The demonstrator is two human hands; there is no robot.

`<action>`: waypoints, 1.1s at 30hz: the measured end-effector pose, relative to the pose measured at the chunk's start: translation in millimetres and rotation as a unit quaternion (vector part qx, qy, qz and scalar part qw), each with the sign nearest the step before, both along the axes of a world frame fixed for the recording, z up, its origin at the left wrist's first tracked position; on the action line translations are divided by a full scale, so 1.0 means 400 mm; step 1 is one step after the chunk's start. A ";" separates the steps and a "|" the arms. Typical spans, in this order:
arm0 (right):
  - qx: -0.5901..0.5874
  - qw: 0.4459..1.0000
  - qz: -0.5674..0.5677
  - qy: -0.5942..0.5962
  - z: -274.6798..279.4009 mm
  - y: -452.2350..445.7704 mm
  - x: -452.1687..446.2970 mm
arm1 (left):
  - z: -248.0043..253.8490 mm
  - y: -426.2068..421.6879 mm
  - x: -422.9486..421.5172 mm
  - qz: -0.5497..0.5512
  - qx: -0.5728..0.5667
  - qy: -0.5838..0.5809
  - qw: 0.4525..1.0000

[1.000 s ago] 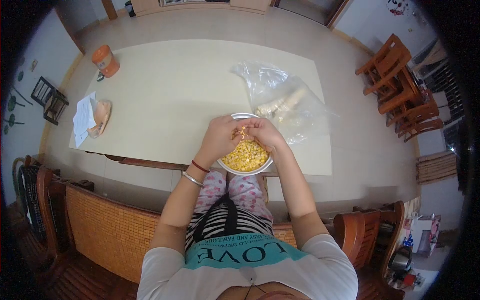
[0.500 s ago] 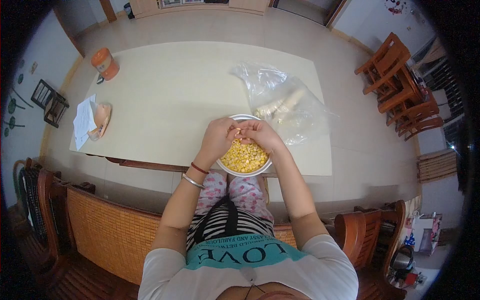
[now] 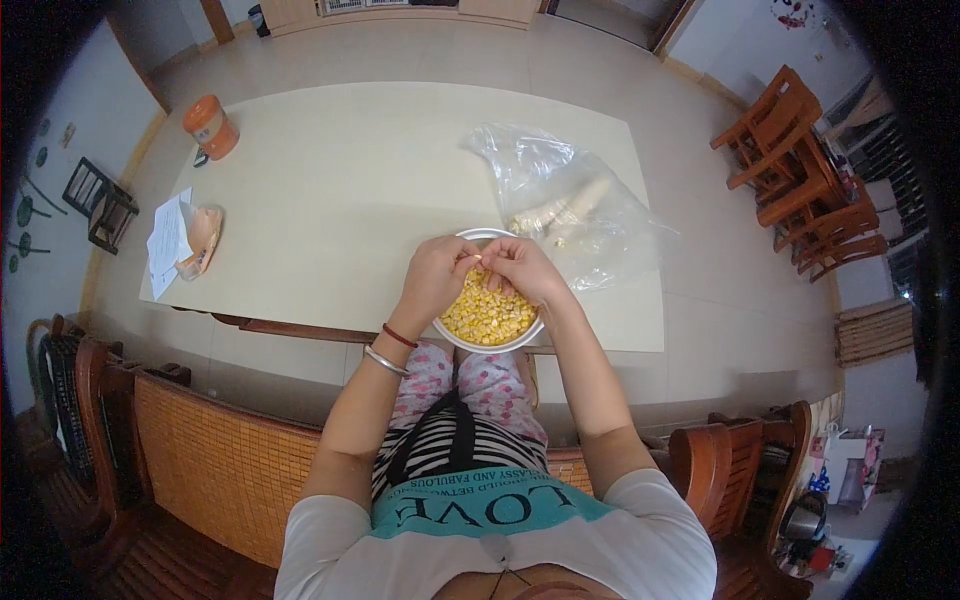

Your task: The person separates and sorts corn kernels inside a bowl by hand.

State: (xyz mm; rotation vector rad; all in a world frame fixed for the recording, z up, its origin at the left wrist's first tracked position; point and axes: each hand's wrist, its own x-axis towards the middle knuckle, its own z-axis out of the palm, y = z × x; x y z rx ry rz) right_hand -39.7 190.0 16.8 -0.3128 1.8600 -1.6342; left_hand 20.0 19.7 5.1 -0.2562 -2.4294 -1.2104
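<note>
The left hand [image 3: 432, 278] and right hand [image 3: 526, 270] meet, fingertips together, clamped on what I cannot tell, above the far side of the corn kernels [image 3: 487, 318] in the bowl [image 3: 490, 350] at the near edge of the bench [image 3: 330, 200].

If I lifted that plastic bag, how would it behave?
The bag would probably flop and crumple, since its clear plastic looks thin and wrinkled. Its weight would likely sag to one spot, as pale cobs seem to lie bunched inside. Those cobs may roll, being long and rounded.
</note>
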 end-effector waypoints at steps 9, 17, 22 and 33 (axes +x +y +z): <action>0.014 0.999 0.022 0.021 -0.001 0.001 -0.004 | 0.000 0.001 -0.001 -0.008 -0.018 0.012 1.000; 0.005 0.998 -0.006 0.055 -0.018 -0.006 -0.008 | 0.017 0.005 -0.006 -0.017 -0.003 -0.014 1.000; -0.014 0.997 -0.026 0.065 -0.030 -0.009 -0.008 | 0.010 0.006 -0.008 -0.001 0.005 -0.011 1.000; 0.010 0.991 -0.019 0.131 -0.045 -0.010 -0.005 | 0.007 0.009 -0.008 0.005 -0.007 0.001 1.000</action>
